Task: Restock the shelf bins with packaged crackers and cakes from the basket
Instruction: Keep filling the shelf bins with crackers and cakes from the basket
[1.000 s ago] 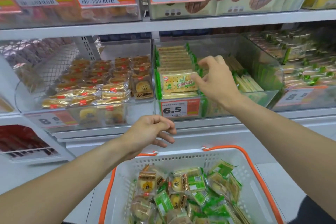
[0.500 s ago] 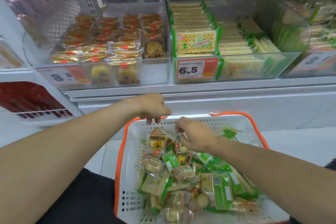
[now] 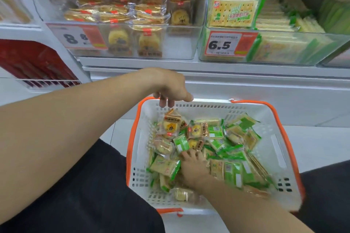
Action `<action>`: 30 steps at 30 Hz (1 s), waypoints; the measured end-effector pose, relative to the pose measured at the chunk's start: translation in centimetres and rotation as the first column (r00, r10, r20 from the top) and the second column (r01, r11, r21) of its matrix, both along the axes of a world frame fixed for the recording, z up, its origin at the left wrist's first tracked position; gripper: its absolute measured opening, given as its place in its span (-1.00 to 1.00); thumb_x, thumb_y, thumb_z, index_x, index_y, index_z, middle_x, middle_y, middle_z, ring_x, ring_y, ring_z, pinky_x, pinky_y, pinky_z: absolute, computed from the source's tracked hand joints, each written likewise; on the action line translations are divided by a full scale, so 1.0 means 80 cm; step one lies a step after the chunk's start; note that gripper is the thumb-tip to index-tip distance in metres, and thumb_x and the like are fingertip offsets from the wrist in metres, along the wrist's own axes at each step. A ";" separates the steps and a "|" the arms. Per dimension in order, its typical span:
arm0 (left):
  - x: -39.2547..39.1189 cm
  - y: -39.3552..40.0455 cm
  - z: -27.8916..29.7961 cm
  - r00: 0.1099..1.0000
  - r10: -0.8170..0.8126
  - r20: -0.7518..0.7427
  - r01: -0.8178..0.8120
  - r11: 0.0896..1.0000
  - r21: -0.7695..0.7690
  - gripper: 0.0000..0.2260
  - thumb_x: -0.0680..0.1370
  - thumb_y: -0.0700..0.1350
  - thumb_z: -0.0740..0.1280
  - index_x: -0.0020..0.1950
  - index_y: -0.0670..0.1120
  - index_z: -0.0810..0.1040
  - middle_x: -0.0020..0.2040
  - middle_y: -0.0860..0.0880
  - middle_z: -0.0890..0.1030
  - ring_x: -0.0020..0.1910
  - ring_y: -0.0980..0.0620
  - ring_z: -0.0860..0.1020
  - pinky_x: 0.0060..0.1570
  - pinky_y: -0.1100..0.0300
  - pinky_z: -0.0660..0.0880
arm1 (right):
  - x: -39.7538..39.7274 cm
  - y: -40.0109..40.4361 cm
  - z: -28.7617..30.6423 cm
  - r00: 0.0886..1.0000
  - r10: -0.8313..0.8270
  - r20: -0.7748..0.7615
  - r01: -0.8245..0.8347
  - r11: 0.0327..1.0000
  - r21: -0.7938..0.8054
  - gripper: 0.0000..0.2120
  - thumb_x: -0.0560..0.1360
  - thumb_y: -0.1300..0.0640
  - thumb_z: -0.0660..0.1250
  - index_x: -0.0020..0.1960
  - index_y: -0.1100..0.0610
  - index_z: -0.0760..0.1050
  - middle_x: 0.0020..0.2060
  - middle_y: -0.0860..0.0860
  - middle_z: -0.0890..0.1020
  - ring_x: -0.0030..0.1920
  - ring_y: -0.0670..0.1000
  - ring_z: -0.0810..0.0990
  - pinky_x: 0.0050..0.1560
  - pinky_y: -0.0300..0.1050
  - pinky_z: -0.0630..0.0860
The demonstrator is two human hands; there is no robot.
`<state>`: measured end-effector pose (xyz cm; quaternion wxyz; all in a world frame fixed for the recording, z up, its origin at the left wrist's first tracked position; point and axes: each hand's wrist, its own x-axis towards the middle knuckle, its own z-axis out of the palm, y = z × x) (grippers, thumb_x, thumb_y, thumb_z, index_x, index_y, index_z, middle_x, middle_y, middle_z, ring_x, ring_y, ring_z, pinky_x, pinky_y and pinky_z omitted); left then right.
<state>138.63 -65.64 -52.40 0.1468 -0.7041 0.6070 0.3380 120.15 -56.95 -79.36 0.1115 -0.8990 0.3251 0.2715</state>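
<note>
A white basket (image 3: 272, 119) with an orange rim sits low in front of me, filled with several green cracker packets (image 3: 233, 172) and clear cake packets (image 3: 170, 124). My right hand (image 3: 193, 168) is down among the packets in the basket's middle, its fingers spread on them; no grip shows. My left hand (image 3: 170, 87) hovers over the basket's far left corner, fingers hanging loosely just above a cake packet and holding nothing. On the shelf above stand a clear cake bin (image 3: 180, 43) tagged 8.8 and a clear cracker bin (image 3: 284, 47) tagged 6.5.
A white shelf ledge (image 3: 227, 70) runs between the bins and the basket. At the left a lower bin holds red packets (image 3: 34, 64). Another clear bin (image 3: 337, 58) stands at the far right. My dark-clothed knees flank the basket.
My view has dropped from the shelf to the basket. My right hand came down from the cracker bin and moved deeper into the packets. My left hand stays by the far rim.
</note>
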 end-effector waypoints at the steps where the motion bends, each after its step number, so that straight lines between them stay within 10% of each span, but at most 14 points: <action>1: -0.002 0.000 0.000 1.000 -0.004 0.006 0.004 1.000 0.002 -0.58 0.64 0.24 0.18 0.15 -0.10 0.55 -0.30 0.10 0.65 -0.56 0.13 0.47 -0.36 0.20 0.40 | 0.003 0.005 -0.004 1.000 -0.005 0.007 0.005 1.000 -0.028 -0.67 0.54 0.06 0.35 0.27 0.15 0.56 0.43 0.11 0.34 0.46 0.22 0.17 0.51 0.30 0.07; 6: -0.011 -0.002 -0.004 0.999 -0.037 0.018 0.037 0.999 0.011 -0.58 0.64 0.23 0.17 0.15 -0.10 0.55 -0.27 0.11 0.65 -0.48 0.10 0.53 -0.34 0.19 0.42 | 0.010 -0.015 -0.003 0.998 0.056 0.042 -0.056 0.998 0.006 -0.81 0.59 0.14 0.28 0.13 0.11 0.61 0.21 0.09 0.57 0.38 0.14 0.34 0.44 0.17 0.18; 11: -0.011 -0.002 -0.016 0.998 -0.057 -0.007 0.057 0.997 0.047 -0.60 0.64 0.22 0.18 0.14 -0.10 0.52 -0.07 0.03 0.70 -0.24 0.02 0.68 -0.25 0.17 0.49 | 0.007 -0.078 0.080 0.972 -0.195 0.128 0.108 0.862 0.495 -0.69 0.64 -0.03 0.29 -0.22 0.10 0.48 -0.28 0.03 0.54 -0.20 0.08 0.52 -0.15 -0.05 0.46; 14: -0.013 -0.002 -0.015 0.998 -0.053 -0.019 0.053 0.997 0.048 -0.55 0.65 0.22 0.17 0.19 -0.14 0.53 -0.04 0.00 0.68 -0.16 -0.01 0.70 -0.20 0.15 0.56 | 0.007 -0.111 0.151 0.934 -0.281 0.220 0.128 0.839 0.528 -0.64 0.61 -0.13 0.30 -0.04 0.19 0.59 -0.18 0.07 0.64 -0.17 0.07 0.59 -0.11 -0.07 0.51; 21: -0.011 -0.002 -0.023 0.990 -0.142 -0.003 0.142 0.989 -0.029 -0.44 0.58 0.31 0.21 0.30 -0.14 0.52 0.19 -0.11 0.62 0.08 -0.12 0.64 0.11 -0.01 0.58 | -0.012 -0.153 0.257 0.571 -0.769 0.286 0.326 0.533 0.781 -0.80 0.58 0.03 0.40 -0.08 0.17 0.58 -0.45 -0.06 0.48 -0.47 -0.07 0.43 -0.39 -0.20 0.42; 26: -0.007 0.002 -0.017 0.856 0.147 -0.497 -0.159 0.987 0.017 -0.74 0.62 0.02 0.33 0.16 -0.16 0.51 -0.01 -0.10 0.68 -0.11 -0.06 0.69 -0.17 0.16 0.62 | -0.008 -0.167 0.302 0.437 -0.882 0.175 0.256 0.308 0.916 -0.85 0.62 0.11 0.34 -0.02 0.21 0.55 -0.13 0.18 0.70 -0.19 0.09 0.68 -0.28 -0.11 0.62; 30: 0.002 0.005 -0.004 0.680 0.244 -0.692 -0.327 0.945 0.011 -0.82 0.58 -0.14 0.41 0.11 -0.19 0.53 -0.04 -0.16 0.70 -0.11 -0.07 0.66 -0.22 0.19 0.62 | -0.017 -0.178 0.333 0.465 -0.862 0.203 0.221 0.335 0.916 -0.89 0.58 0.25 0.38 0.10 0.21 0.53 -0.12 0.11 0.70 -0.12 0.07 0.65 -0.12 -0.06 0.65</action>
